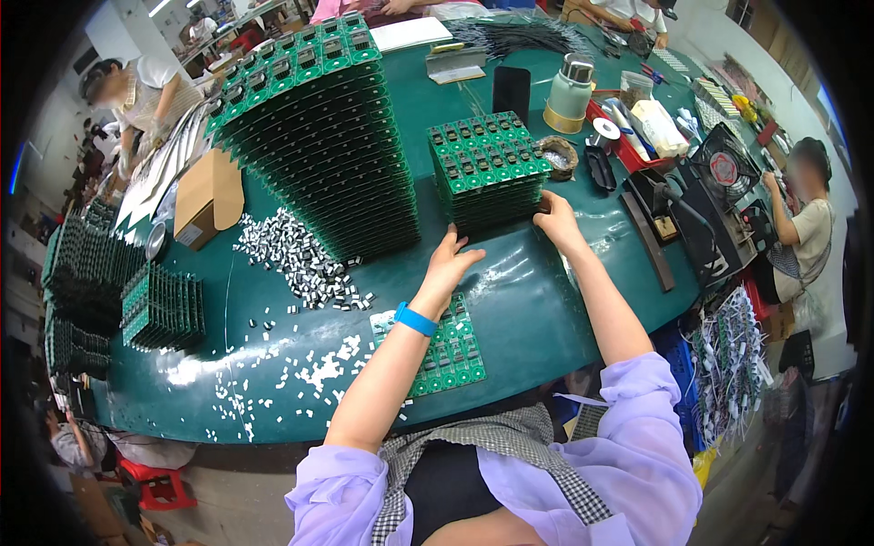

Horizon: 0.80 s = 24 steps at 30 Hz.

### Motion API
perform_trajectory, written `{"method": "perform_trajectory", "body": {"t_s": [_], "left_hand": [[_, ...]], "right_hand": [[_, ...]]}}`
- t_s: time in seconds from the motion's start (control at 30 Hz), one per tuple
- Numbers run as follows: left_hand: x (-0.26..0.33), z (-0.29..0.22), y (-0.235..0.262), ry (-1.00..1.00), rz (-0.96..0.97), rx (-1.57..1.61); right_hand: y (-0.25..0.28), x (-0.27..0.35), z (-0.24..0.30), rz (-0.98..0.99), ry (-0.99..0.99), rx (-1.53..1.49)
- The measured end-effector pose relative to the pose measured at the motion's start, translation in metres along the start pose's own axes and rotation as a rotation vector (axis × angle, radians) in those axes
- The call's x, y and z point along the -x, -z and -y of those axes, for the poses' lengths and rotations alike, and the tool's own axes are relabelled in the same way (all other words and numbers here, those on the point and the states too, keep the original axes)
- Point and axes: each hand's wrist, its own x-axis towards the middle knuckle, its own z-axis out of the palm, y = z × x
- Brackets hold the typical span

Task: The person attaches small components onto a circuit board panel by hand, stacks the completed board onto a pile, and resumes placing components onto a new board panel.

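A short stack of green circuit boards (492, 168) stands mid-table, dark components rowed on its top board. My left hand (444, 266) is at its near left lower corner, fingers spread, thumb pointing right. At the near right corner, my right hand (559, 224) has its thumb against the front and its fingers along the side. A separate circuit board (460, 353) lies flat on the table, partly under my left forearm. Left of the short stack rises a much taller stack of circuit boards (319, 164).
Small black-and-white parts (296, 255) are heaped on the green table (537, 337); loose white pieces (323, 369) lie nearer. A carton (208, 196) sits left. Right are a flask (570, 96), solder spool (604, 133), red tray (628, 150) and fan (724, 168). Co-workers sit around.
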Motion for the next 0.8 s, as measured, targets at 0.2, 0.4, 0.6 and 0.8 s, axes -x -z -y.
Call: {"method": "perform_trajectory", "body": {"t_s": [0.2,0.4,0.6,0.8], "left_hand": [[-0.010,0.003,0.004,-0.006,-0.010,-0.217],[-0.033,0.019,0.004,-0.016,-0.161,-0.061],[-0.058,0.031,0.013,-0.142,-0.334,0.143],[-0.075,0.026,-0.002,-0.188,-0.382,0.159]], "right_hand": [[0.000,0.009,-0.001,-0.024,0.044,0.041],[0.027,-0.025,-0.012,0.000,-0.301,-0.802],[0.018,-0.066,-0.008,0.214,-0.258,-0.986],[-0.003,-0.056,-0.008,0.130,-0.198,-1.053]]}}
